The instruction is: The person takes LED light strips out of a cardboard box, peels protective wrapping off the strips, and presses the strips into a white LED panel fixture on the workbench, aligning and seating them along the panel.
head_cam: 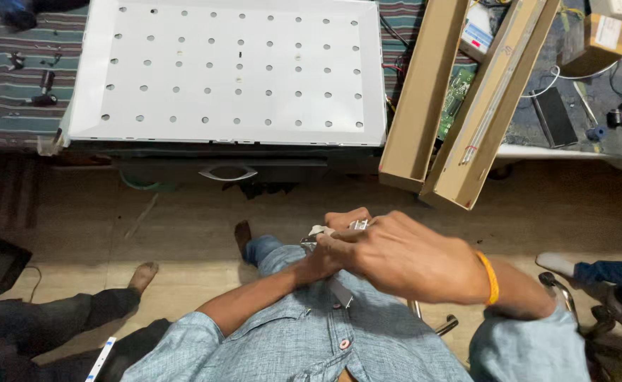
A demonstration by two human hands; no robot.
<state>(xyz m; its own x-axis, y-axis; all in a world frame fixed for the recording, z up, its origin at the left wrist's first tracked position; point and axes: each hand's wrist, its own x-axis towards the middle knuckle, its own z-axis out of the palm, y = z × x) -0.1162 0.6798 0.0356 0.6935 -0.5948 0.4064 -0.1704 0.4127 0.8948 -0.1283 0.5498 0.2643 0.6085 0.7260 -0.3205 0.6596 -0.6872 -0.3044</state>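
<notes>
My two hands meet in front of my chest, above my blue denim shirt point(311, 339). My right hand point(403, 258), with an orange band point(490, 277) on its wrist, lies on top and covers most of my left hand point(323, 258). Together they grip a narrow whitish-grey strip point(342, 291). One end of it pokes out above the fingers and the other hangs below them. How each finger sits on the strip is hidden.
A white panel point(233, 71) dotted with small holes lies on the bench ahead, with a drawer handle point(227, 172) below it. Two long open cardboard boxes point(466, 106) lean over the bench edge at right. Another person's bare foot point(143, 272) is at left, and a socked foot point(557, 263) at right.
</notes>
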